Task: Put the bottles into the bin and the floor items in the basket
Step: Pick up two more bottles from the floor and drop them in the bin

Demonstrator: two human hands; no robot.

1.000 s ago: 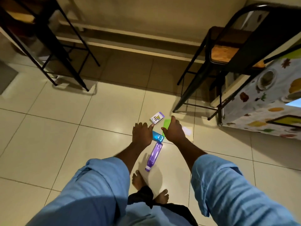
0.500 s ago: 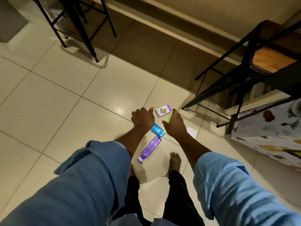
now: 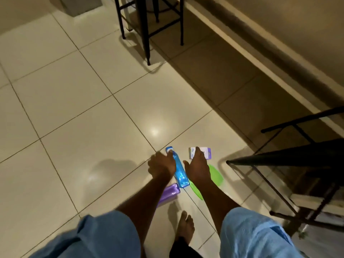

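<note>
On the floor [image 3: 93,127], a far bottle [image 3: 179,174] is seen lengthwise between the left hand [image 3: 162,166] and the right hand [image 3: 197,168], its cap end pointed away from the person. A near bottle [image 3: 170,192] is laid just behind it and to the left, partly hidden under the left forearm. A plate [image 3: 216,173] is found right of the far bottle, beneath the right hand and wrist. A small box [image 3: 206,152] is set beyond the plate, partly covered by the right fingertips. A foot [image 3: 185,226] is planted nearest the person. A stool [image 3: 147,25] is placed far ahead, and a chair [image 3: 290,161] at the right.
</note>
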